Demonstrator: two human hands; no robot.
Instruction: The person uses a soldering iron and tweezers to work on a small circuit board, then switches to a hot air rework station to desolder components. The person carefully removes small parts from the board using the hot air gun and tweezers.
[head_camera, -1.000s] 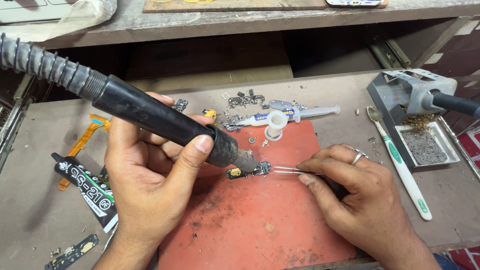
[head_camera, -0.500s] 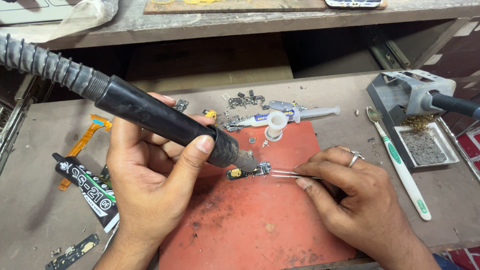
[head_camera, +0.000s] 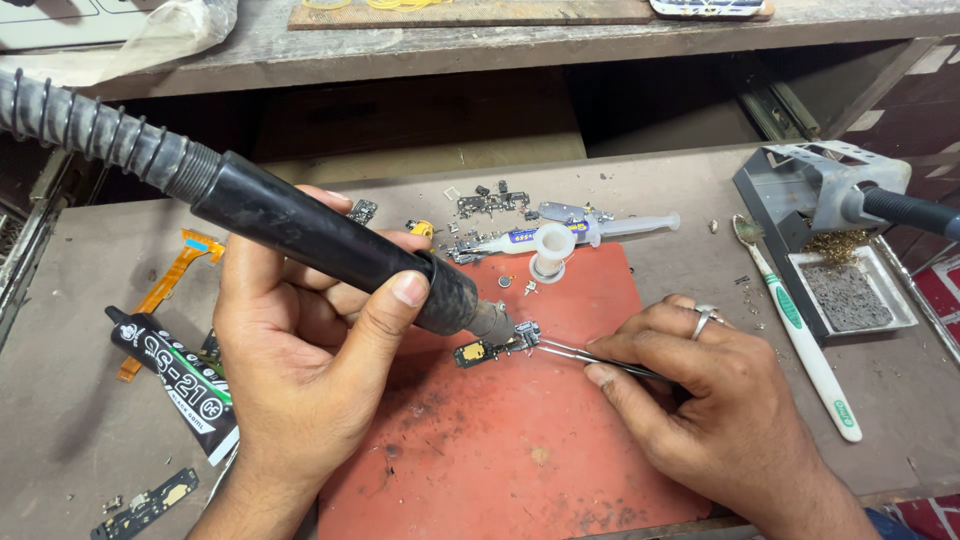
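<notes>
My left hand (head_camera: 300, 370) grips a black hot-air wand (head_camera: 330, 245) with a ribbed hose, and its metal nozzle points down at a small circuit board (head_camera: 480, 351). The board lies on a red work mat (head_camera: 500, 450). In my right hand (head_camera: 715, 410), which wears a ring, are metal tweezers (head_camera: 585, 355) whose tips touch the right end of the board, just under the nozzle.
A syringe (head_camera: 570, 232), a white cap (head_camera: 552, 250) and several small parts lie behind the mat. A black tube (head_camera: 175, 385) and orange flex cable (head_camera: 165, 290) lie left. At right are a toothbrush (head_camera: 805, 335) and a soldering-iron stand (head_camera: 830, 225) with tray.
My right hand has shifted slightly left with the tweezers, closing on the board. The left hand and wand have barely moved.
</notes>
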